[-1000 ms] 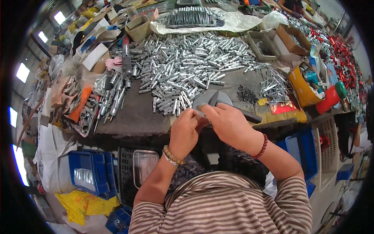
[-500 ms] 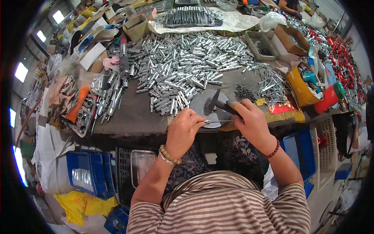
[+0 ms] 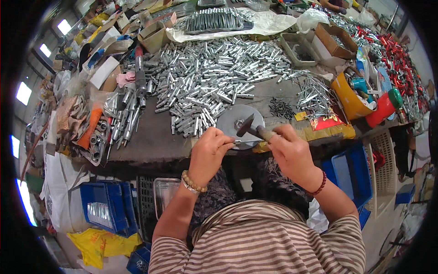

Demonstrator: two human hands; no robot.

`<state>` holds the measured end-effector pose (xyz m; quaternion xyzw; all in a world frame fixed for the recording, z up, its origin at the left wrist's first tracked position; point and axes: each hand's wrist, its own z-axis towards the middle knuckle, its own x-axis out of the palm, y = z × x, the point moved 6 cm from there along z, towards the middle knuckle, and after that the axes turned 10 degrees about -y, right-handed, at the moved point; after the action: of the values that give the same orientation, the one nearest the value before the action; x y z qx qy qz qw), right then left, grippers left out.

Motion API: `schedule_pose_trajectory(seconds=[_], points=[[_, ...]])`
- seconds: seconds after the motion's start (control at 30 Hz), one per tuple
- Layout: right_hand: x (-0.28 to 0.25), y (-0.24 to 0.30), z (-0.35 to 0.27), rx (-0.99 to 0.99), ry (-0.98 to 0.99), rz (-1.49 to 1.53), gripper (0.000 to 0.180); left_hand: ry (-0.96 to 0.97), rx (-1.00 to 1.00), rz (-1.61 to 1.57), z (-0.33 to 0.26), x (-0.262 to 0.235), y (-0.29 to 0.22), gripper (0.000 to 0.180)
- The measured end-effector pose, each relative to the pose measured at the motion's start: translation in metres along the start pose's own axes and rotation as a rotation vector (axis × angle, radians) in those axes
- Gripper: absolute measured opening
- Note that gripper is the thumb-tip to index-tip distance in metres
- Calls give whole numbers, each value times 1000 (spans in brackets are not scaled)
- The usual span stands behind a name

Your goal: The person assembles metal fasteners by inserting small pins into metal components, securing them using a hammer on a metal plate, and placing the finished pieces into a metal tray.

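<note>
At centre frame, the left hand [image 3: 211, 150] pinches a small metal pin [image 3: 238, 142] over the round steel disc [image 3: 239, 119]; the right hand [image 3: 292, 153] grips a hammer [image 3: 253, 129]. The pin looks light, stiff and slippery: best pinched mid-shaft.

A long dark workbench [image 3: 150, 137] fills the room; bright windows [image 3: 23, 92] shine at left, blue plastic crates [image 3: 107, 208] stand below it.

Small dark-headed hammer [image 3: 250, 127] tilted above a slim metal piece [image 3: 238, 142] on a round grey disc [image 3: 232, 119]
</note>
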<state>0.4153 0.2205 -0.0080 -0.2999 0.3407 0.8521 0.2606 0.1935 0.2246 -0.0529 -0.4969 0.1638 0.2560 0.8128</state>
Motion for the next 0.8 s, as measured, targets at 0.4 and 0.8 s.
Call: schedule_pose_trajectory(seconds=[0.4,0.8], points=[[19,10,12,-176,-70,-183,27,-9,-44,-18,-2,-5,5,14],[57,5,-38,502,413,376,20,-237,-397,-284,-47,6,1,38]])
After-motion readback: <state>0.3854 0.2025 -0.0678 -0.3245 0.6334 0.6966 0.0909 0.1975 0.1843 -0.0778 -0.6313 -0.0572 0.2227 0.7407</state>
